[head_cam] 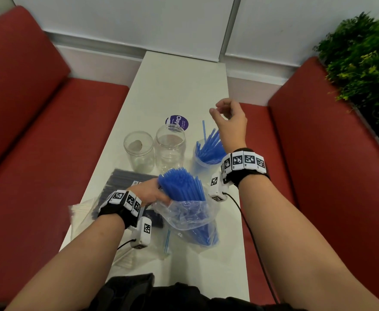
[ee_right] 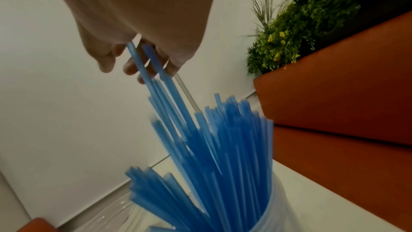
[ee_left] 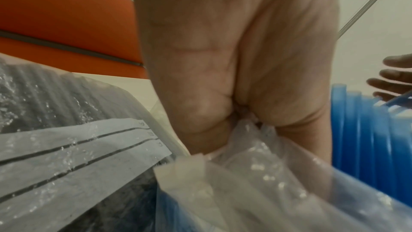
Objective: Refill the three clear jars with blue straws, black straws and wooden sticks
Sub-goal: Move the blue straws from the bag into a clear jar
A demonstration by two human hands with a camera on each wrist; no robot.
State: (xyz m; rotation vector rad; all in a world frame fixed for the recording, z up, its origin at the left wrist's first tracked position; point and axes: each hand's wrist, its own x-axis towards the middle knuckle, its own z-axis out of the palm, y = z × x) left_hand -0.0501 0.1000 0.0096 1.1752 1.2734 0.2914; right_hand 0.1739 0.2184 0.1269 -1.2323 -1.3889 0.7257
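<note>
Setting: white table (head_cam: 179, 86) between red benches (head_cam: 49, 122).
Left hand (head_cam: 149, 191): grips clear bag (head_cam: 188, 214) of blue straws (head_cam: 181, 182) near the table's front edge.
Right hand (head_cam: 230, 118): raised above the right jar (head_cam: 203, 163), fingers loosely curled, holding nothing.
Jars: right jar holds blue straws; two empty jars (head_cam: 154, 151) stand left of it.
</note>
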